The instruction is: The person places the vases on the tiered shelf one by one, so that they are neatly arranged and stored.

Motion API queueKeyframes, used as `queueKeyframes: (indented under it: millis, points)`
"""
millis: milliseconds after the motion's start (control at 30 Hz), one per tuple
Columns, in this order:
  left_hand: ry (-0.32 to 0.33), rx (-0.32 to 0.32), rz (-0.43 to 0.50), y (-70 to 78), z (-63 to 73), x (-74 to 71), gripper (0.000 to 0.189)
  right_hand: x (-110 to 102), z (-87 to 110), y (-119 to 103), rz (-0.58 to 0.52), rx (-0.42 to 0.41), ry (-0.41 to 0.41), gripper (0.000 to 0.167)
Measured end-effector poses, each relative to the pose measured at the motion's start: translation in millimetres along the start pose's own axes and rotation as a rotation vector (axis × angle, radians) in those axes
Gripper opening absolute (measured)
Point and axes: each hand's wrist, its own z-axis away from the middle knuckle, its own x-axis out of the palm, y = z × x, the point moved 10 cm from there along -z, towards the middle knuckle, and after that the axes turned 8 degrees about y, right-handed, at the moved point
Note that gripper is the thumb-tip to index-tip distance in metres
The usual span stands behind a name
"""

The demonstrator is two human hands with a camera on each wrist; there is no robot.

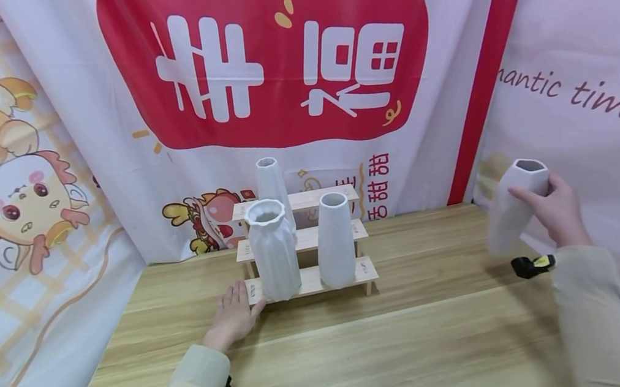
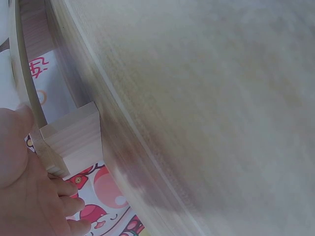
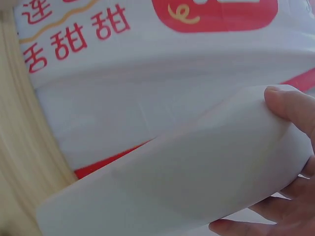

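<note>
My right hand (image 1: 557, 212) grips a white faceted vase (image 1: 516, 206) near its rim, tilted, at the right side of the table. The right wrist view shows the thumb on one side of that vase (image 3: 182, 167) and fingers on the other. My left hand (image 1: 233, 316) touches the left end of the bottom step of a wooden three-tier stand (image 1: 312, 282), its thumb by the front edge. A white ribbed vase (image 1: 274, 252) with a wavy rim and a smooth tapered vase (image 1: 336, 240) stand on the lower step. Behind them rises a slim white vase (image 1: 271, 181), partly hidden.
The stand sits on a wood-grain table (image 1: 400, 339) close to the back wall cloth (image 1: 418, 165), printed with red and white lettering. More printed cloth (image 1: 594, 150) hangs on the right, near the held vase, and on the left. Black straps circle both wrists.
</note>
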Motion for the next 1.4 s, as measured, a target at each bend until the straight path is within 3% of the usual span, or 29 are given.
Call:
queueKeyframes:
  millis: [200, 467, 867, 1100, 1400]
  points:
    - [-0.002, -0.005, 0.002, -0.8, 0.2, 0.5, 0.075, 16, -2.3, -26, 0.023, -0.01, -0.046, 0.07]
    - [-0.002, -0.009, 0.006, -0.9, 0.4, 0.2, 0.076, 39, -4.6, -61, -0.024, -0.017, -0.126, 0.078]
    - [0.009, -0.004, 0.014, -2.2, -0.1, 0.5, 0.076, 74, -1.4, -109, -0.107, -0.061, -0.188, 0.076]
    - [0.01, 0.002, 0.01, -3.0, -1.9, 1.2, 0.076, 97, 5.7, -130, -0.116, -0.031, -0.247, 0.083]
    - [0.007, 0.008, -0.005, -2.3, -2.0, 1.5, 0.076, 123, 20.0, -161, -0.154, -0.085, -0.277, 0.078]
